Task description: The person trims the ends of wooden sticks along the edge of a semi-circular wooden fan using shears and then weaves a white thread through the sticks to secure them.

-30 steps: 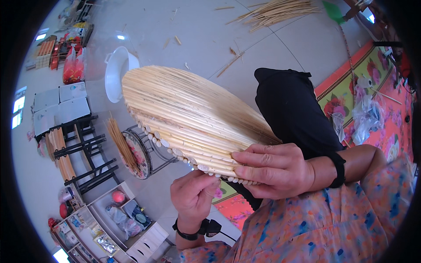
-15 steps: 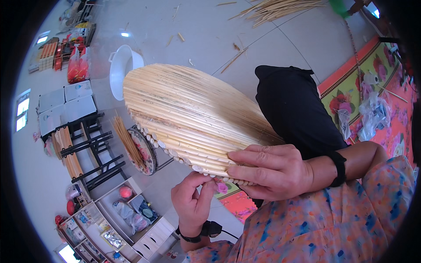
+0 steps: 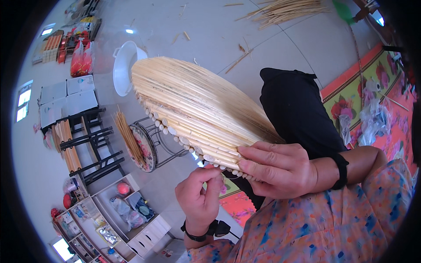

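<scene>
A large oval piece made of pale straw-coloured stalks laid side by side (image 3: pixel 193 94) slants across the middle, resting against my dark-trousered leg. Cut round stalk ends line its lower left edge. My right hand (image 3: pixel 283 171) is closed on the near end of the stalk piece, fingers on top, thumb side out of sight beneath. Just below that edge my left hand (image 3: pixel 199 193) makes a pinch, thumb against forefinger, close to the stalk ends. A thin line shows by its fingertips, but what they hold is too small to make out.
A round flowered stool (image 3: pixel 147 149) with a bundle of thin stalks (image 3: pixel 127 138) stands left. Behind the oval piece is a white basin (image 3: pixel 123 70). More stalks (image 3: pixel 289 12) lie on the far floor. Shelving (image 3: pixel 144 234) is lower left; a flowered mat (image 3: pixel 372 87) spreads right.
The oval piece has tilted, showing more of its edge of stalk ends. My left hand has shifted slightly right and up along that edge, still pinching. The right hand keeps its hold.
</scene>
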Motion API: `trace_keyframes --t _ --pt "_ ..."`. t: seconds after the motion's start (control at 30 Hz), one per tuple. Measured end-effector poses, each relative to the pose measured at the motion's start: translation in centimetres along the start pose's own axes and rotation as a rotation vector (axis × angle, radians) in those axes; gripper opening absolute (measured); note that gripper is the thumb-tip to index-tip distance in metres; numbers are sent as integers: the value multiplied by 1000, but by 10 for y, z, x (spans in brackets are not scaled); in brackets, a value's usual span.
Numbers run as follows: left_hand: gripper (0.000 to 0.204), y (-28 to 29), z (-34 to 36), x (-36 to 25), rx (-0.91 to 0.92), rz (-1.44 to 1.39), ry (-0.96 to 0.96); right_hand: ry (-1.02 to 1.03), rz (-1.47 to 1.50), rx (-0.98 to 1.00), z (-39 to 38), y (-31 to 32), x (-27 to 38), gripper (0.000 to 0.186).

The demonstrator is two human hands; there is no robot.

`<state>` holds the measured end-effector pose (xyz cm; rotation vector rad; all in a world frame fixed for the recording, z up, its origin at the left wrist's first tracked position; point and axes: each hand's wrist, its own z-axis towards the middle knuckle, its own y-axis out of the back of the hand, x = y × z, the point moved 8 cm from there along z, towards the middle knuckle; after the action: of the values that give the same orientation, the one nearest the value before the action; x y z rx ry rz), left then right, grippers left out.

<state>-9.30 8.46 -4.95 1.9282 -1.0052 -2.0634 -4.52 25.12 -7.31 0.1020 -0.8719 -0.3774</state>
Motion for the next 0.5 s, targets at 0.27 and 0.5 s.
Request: trace_keyframes --t 0.27,0.5 --pt "9 -7 -3 -8 -55 134 30 12 -21 20 1 -5 3 39" --pt "15 -13 -1 -10 -161 -74 65 28 -38 25 -3 -6 3 38"
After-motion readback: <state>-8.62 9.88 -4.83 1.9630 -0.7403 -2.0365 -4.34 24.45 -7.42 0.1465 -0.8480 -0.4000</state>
